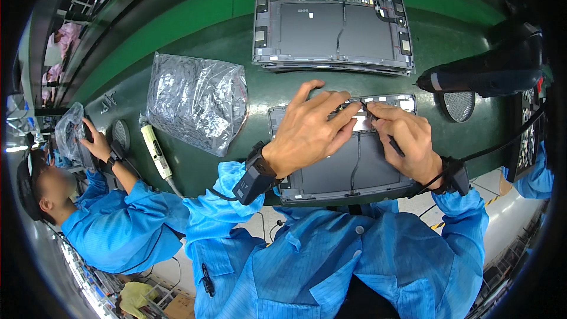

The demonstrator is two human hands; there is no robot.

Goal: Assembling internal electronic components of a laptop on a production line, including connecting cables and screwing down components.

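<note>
A grey laptop chassis (331, 171) lies open-backed in front of me, its board and components along the far edge. My left hand (313, 124) reaches over its upper left part with fingers apart, the index fingertip close to a small dark part by the board. My right hand (407, 142) is closed around a slim black hand tool (396, 146), whose kind I cannot make out. The tool's tip end is near the left fingertips, at the upper middle of the chassis. Both hands partly cover the board. Dark devices with cables are strapped on both wrists.
Beyond lies a stack of similar chassis (333, 29). A clear plastic bag (198, 100) of dark parts and a pale yellow electric screwdriver (156, 152) lie left. At right are a black tool (481, 74) and a round dish (459, 106). A co-worker (118, 218) sits left.
</note>
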